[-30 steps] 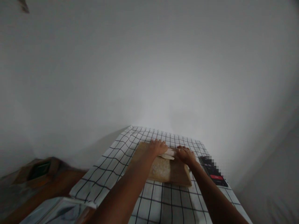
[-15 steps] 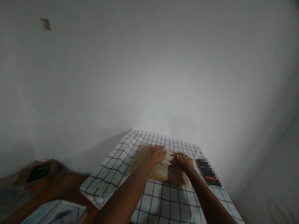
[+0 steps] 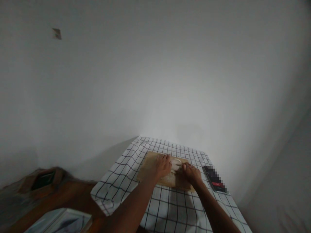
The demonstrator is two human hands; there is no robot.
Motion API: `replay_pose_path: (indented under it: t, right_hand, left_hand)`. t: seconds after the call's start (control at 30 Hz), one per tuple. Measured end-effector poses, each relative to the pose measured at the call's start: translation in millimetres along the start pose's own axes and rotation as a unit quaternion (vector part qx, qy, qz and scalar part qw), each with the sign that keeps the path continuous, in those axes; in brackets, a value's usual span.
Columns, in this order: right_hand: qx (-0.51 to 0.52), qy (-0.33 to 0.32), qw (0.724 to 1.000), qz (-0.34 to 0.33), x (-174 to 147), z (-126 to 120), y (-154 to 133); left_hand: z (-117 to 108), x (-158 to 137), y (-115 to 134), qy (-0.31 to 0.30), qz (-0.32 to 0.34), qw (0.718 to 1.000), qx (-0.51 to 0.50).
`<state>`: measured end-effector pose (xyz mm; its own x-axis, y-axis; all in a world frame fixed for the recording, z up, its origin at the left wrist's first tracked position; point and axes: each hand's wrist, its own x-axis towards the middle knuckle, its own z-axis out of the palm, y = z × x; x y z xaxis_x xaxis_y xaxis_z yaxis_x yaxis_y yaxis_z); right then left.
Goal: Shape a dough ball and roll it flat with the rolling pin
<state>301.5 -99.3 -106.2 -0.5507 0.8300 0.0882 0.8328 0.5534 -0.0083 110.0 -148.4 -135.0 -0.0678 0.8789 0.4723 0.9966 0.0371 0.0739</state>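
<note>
Between my two hands lies pale dough (image 3: 176, 165), elongated and parted by darker gaps, on a floured wooden board (image 3: 148, 165). My left hand (image 3: 163, 165) rests palm down at the dough's left end, its fingers stretched forward. At the other end, my right hand (image 3: 192, 174) has curled fingers pinching the dough's edge. Both hands partly cover the dough and board, so the exact contact under the palms is hidden.
A white cloth with black checks (image 3: 160, 207) covers the table. On its right edge lies a dark, flat item with a red band (image 3: 209, 177). A white wall (image 3: 155, 81) rises behind. Low on the left are a wooden object with a dark opening (image 3: 43, 180) and a pale, box-like thing (image 3: 60, 221).
The view has shifted slightly. My left hand has drawn back a little with its fingers closer together, and the right fingers look more curled at the dough's edge.
</note>
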Motion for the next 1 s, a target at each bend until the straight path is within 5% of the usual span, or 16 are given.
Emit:
replay_pose_path:
  t: [0.17,0.57,1.0]
  right_hand:
    - [0.014,0.016,0.999,0.040,-9.4,4.4,-3.3]
    - [0.006,0.072,0.997,0.016,-23.2,13.4,-8.1]
    - [0.037,0.068,0.996,0.051,-0.9,12.0,-8.9]
  left_hand:
    - [6.2,-18.2,0.3,0.037,0.014,0.999,0.003]
    - [1.2,-40.4,2.1,0.046,0.026,0.999,0.014]
    - [-2.4,-19.5,2.4,0.009,0.011,1.000,0.007]
